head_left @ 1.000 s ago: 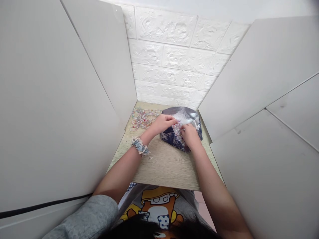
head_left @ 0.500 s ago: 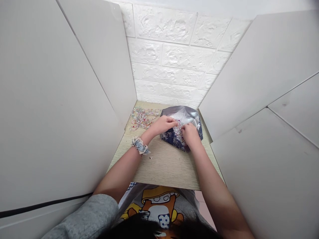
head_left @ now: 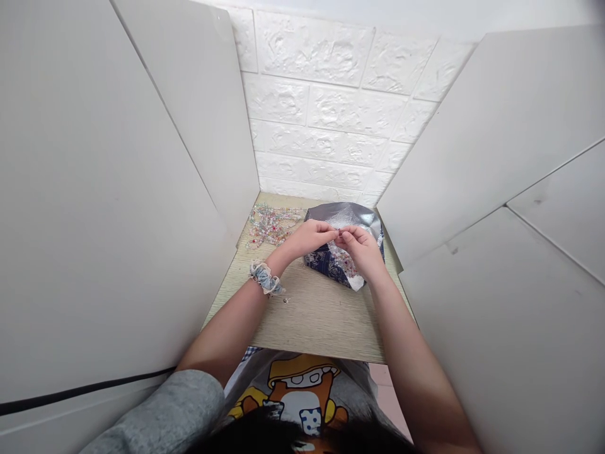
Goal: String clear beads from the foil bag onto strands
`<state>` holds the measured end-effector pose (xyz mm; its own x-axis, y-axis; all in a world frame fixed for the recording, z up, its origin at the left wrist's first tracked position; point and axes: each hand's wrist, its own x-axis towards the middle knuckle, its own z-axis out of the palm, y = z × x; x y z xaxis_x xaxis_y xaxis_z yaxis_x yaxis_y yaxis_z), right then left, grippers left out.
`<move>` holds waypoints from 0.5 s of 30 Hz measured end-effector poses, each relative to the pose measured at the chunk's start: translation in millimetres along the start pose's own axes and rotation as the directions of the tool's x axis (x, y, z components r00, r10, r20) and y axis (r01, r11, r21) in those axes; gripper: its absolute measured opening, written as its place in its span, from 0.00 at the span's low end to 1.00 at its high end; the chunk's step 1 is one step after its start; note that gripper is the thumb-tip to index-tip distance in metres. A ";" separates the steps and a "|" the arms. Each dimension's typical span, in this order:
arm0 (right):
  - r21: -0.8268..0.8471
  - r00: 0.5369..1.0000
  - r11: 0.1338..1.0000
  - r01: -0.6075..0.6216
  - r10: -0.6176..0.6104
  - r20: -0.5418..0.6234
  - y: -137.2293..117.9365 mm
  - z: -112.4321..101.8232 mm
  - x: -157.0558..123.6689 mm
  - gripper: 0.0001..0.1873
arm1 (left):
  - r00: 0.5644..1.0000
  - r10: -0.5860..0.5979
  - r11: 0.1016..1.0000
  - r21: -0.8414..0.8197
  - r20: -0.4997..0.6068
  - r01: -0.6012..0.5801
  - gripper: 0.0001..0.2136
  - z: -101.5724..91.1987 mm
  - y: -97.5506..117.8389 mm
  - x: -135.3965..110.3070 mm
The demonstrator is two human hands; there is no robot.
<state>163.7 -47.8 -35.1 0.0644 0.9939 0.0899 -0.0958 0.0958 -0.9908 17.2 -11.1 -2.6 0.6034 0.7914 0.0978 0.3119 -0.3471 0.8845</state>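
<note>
My left hand (head_left: 312, 238) is closed in a pinch above a foil-lined pouch with a dark blue patterned outside (head_left: 326, 261); what its fingertips grip is too small to make out. Fingertip to fingertip with it, my right hand (head_left: 363, 250) pinches a tiny dark bead (head_left: 340, 233). Below the hands, many small loose coloured beads (head_left: 347, 261) lie in the pouch's silvery opening. Strands of pastel beads (head_left: 269, 224) are heaped on the table to the left of the pouch. A blue scrunchie with lace trim (head_left: 266, 277) circles my left wrist.
The small wooden table (head_left: 321, 321) sits between a white panel on the left (head_left: 189, 126) and another on the right (head_left: 472, 139). A white brick-patterned wall (head_left: 321, 107) closes off the back. One tiny item (head_left: 286, 301) lies by my left wrist.
My right hand has lifted from the beads in the pouch and moved up and left to meet my left fingertips, with a bead in its pinch. My left hand has barely moved.
</note>
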 end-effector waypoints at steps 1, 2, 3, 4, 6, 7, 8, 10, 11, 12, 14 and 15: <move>0.031 1.000 0.999 -0.008 0.007 0.003 -0.1 0.1 -0.3 0.10 | 1.000 -0.001 1.000 0.000 0.000 0.001 0.15 -0.1 0.5 -0.1; 0.060 1.000 0.998 -0.012 0.011 0.007 -0.7 0.2 -0.7 0.10 | 1.000 -0.002 1.000 -0.003 0.000 0.002 0.16 -0.2 0.9 -0.3; 0.087 1.000 0.996 -0.012 0.011 0.009 -1.6 0.5 -1.2 0.10 | 1.000 -0.001 1.000 -0.008 -0.002 0.001 0.16 -0.3 1.3 -0.4; 0.113 1.000 0.994 -0.008 0.007 0.010 -2.7 0.9 -1.8 0.10 | 1.000 0.001 1.000 -0.013 -0.003 -0.001 0.16 -0.3 1.5 -0.5; 0.159 1.000 0.987 0.002 -0.003 0.006 -4.9 2.0 -3.0 0.10 | 1.000 0.006 1.000 -0.021 -0.010 -0.006 0.16 -0.5 1.6 -0.8; 0.176 1.000 0.984 0.006 -0.006 0.002 -5.7 2.6 -3.4 0.10 | 1.000 0.008 1.000 -0.022 -0.014 -0.009 0.16 -0.5 1.5 -0.8; 0.189 1.000 0.982 0.008 -0.008 -0.003 -6.2 3.0 -3.6 0.10 | 1.000 0.010 1.000 -0.022 -0.018 -0.010 0.16 -0.5 1.3 -0.7; 0.202 1.000 0.979 0.016 -0.015 -0.007 -6.0 3.4 -3.6 0.10 | 1.000 0.013 1.000 -0.021 -0.020 -0.013 0.16 -0.3 0.6 -0.4; 0.202 1.000 0.979 0.022 -0.021 -0.006 -5.4 3.4 -3.4 0.10 | 1.000 0.015 1.000 -0.023 -0.018 -0.016 0.16 -0.2 0.3 -0.2; 0.196 1.000 0.980 0.027 -0.026 -0.004 -4.7 3.3 -3.1 0.09 | 1.000 0.017 1.000 -0.023 -0.016 -0.018 0.16 -0.1 0.0 0.0; 0.168 0.999 0.985 0.037 -0.036 -0.006 -3.4 3.2 -2.6 0.09 | 1.000 0.020 0.999 -0.025 -0.013 -0.020 0.16 0.1 -0.2 0.2; 0.146 0.999 0.988 0.041 -0.040 -0.010 -3.1 3.4 -2.5 0.09 | 1.000 0.019 0.999 -0.025 -0.010 -0.019 0.16 0.1 -0.1 0.1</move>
<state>160.5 -50.4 -32.0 0.0780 0.9886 0.1287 -0.2372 0.1438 -0.9608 17.3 -11.1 -2.7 0.6016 0.7898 0.1195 0.2814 -0.3496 0.8936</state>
